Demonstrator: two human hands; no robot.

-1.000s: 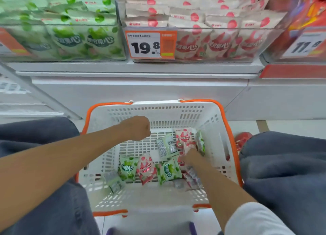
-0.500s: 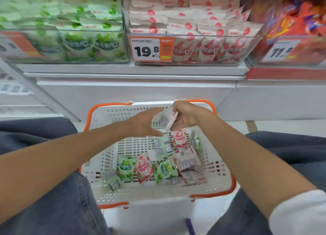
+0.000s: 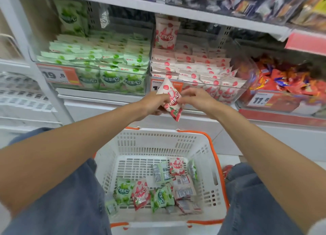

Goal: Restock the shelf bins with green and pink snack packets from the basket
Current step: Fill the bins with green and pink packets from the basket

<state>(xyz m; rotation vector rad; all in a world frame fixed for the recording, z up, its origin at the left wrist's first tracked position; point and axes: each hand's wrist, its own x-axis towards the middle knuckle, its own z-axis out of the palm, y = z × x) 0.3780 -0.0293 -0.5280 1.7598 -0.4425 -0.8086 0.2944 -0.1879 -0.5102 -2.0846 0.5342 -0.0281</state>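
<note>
Pinching one glossy, pillow-shaped pink packet from both sides, the left hand and right hand hold it tilted, "50%" legible near its lower corner. Just beyond them stand two clear plastic bins: the pink bin ahead and the green bin leftward, tagged "19.8". Below, the white slotted basket holds roughly ten loose packets.

Pink packet tilted before pink bin; mixed packets in basket.
</note>
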